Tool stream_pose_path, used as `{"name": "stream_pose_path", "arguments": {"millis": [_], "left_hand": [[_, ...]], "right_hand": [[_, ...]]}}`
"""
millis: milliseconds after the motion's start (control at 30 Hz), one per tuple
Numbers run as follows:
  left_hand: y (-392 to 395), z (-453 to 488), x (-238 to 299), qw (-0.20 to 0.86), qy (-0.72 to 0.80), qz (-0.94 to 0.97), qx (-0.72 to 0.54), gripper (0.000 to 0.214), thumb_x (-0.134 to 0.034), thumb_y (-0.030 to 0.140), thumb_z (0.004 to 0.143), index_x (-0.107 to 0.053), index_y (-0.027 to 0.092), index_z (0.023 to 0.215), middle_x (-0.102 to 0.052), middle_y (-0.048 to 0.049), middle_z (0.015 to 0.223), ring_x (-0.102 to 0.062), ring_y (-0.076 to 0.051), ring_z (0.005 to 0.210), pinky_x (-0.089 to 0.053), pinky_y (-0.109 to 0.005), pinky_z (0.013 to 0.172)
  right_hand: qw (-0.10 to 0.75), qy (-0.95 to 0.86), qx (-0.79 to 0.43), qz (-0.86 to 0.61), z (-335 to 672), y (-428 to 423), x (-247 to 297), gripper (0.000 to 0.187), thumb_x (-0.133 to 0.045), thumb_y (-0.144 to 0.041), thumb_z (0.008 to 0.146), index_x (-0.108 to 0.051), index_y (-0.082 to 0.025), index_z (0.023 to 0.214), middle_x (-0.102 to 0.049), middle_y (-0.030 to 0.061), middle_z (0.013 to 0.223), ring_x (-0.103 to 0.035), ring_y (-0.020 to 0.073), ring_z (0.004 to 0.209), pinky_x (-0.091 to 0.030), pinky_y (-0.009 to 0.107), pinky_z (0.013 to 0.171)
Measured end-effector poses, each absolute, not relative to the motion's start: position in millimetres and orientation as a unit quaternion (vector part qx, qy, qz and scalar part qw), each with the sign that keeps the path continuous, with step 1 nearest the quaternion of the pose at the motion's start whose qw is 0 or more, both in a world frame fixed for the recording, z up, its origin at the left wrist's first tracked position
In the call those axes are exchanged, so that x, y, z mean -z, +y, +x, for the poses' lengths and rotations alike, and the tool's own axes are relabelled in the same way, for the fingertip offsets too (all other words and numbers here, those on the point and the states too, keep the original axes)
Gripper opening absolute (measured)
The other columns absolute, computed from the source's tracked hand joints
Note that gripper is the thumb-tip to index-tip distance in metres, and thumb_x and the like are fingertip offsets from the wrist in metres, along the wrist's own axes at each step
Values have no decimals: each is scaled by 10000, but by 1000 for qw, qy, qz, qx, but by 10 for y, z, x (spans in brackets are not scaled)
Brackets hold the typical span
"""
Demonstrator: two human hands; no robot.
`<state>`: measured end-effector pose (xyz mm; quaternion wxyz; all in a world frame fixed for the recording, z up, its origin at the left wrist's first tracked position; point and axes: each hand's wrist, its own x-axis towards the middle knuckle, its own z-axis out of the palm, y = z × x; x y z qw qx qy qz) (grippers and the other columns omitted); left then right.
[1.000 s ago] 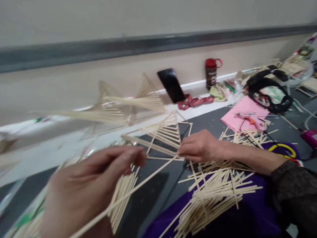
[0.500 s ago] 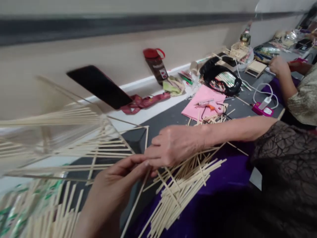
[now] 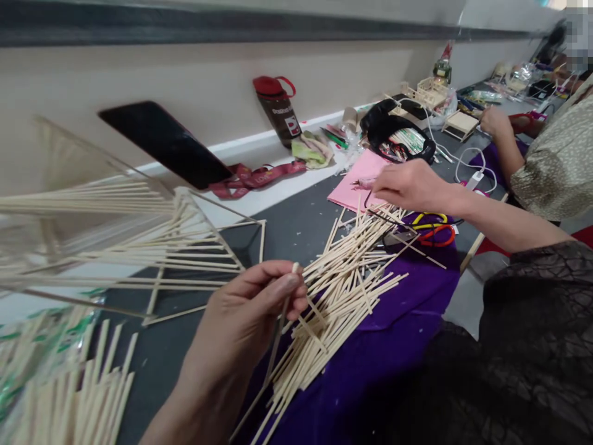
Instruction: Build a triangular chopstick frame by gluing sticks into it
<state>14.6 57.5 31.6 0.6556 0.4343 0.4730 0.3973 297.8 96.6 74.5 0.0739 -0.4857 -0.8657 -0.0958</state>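
Note:
My left hand [image 3: 250, 309] pinches one thin wooden stick [image 3: 277, 337] near its top end, just left of a loose pile of sticks [image 3: 343, 290] lying on a purple cloth [image 3: 393, 346]. My right hand [image 3: 407, 184] reaches to the far end of the pile, over a pink sheet [image 3: 356, 182], with its fingers curled down on a glue gun [image 3: 364, 183] that is mostly hidden. A framework of glued sticks [image 3: 139, 247] stands at the left on the dark table [image 3: 296, 225].
A black phone [image 3: 164, 145] leans on the wall, beside a red-capped bottle [image 3: 278, 111] and a red lanyard [image 3: 254, 176]. Scissors with yellow and red handles [image 3: 428, 227] lie by my right forearm. More sticks [image 3: 69, 395] lie lower left. Another person's arm [image 3: 504, 139] works at far right.
My right hand left the stick framework and moved right to the pink sheet. My left hand stayed low with the single stick. The view swung to the right.

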Motion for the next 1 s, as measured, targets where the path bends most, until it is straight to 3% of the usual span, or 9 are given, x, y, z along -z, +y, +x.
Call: {"name": "stream_pose_path", "arguments": {"millis": [133, 233, 333, 467, 667, 833, 1000], "left_hand": [[551, 192, -278, 680, 453, 444, -368, 271, -855, 257, 534, -667, 154, 700, -624, 17, 536, -540, -94, 444, -394, -166, 398], [551, 216, -203, 684, 452, 451, -352, 330, -872, 319, 535, -670, 156, 738, -630, 15, 547, -551, -99, 464, -407, -167, 416], [560, 223, -123, 683, 457, 460, -336, 385, -886, 381, 524, -672, 165, 760, -631, 18, 554, -544, -98, 468, -409, -168, 419], [563, 217, -73, 677, 456, 479, -323, 397, -883, 430, 536, -680, 174, 761, -628, 23, 567, -540, -91, 481, -409, -164, 436], [531, 223, -72, 665, 455, 498, -321, 389, -876, 438, 549, -692, 175, 770, -636, 17, 580, -548, -92, 507, -410, -165, 470], [519, 241, -91, 659, 451, 505, -328, 404, -868, 442, 549, -681, 164, 773, -624, 17, 569, -541, -101, 507, -402, -178, 460], [541, 250, -118, 658, 456, 494, -339, 433, -878, 432, 515, -667, 154, 772, -623, 15, 569, -539, -106, 489, -396, -191, 448]], "right_hand": [[-45, -755, 8, -654, 3677, 588, -500, 272, -465, -238, 893, -718, -153, 839, -698, 47, 787, -581, 135, 684, -306, 253, 604], [-122, -719, -60, -681, 3892, 282, -252, 259, -489, -273, 887, -729, -178, 869, -715, 46, 804, -604, 149, 697, -310, 248, 598], [-114, -716, -60, -686, 3907, 104, -12, 213, -522, -272, 880, -708, -193, 948, -720, 44, 950, -634, 160, 827, -345, 233, 629], [-84, -703, -14, -706, 3896, 39, 180, 285, -465, -252, 916, -634, -189, 1138, -653, 75, 1155, -623, 174, 914, -379, 246, 655], [-98, -729, 37, -676, 3932, 32, 269, 370, -385, -258, 966, -595, -233, 1269, -593, 117, 1214, -559, 232, 1032, -418, 284, 726], [-126, -761, 48, -634, 3900, 131, 315, 361, -367, -188, 960, -609, -178, 1228, -613, 134, 1202, -549, 232, 1031, -430, 314, 825], [-170, -779, 39, -603, 3837, 251, 191, 284, -500, -172, 859, -639, -129, 1103, -666, 153, 1101, -587, 256, 1000, -436, 322, 791]]}}
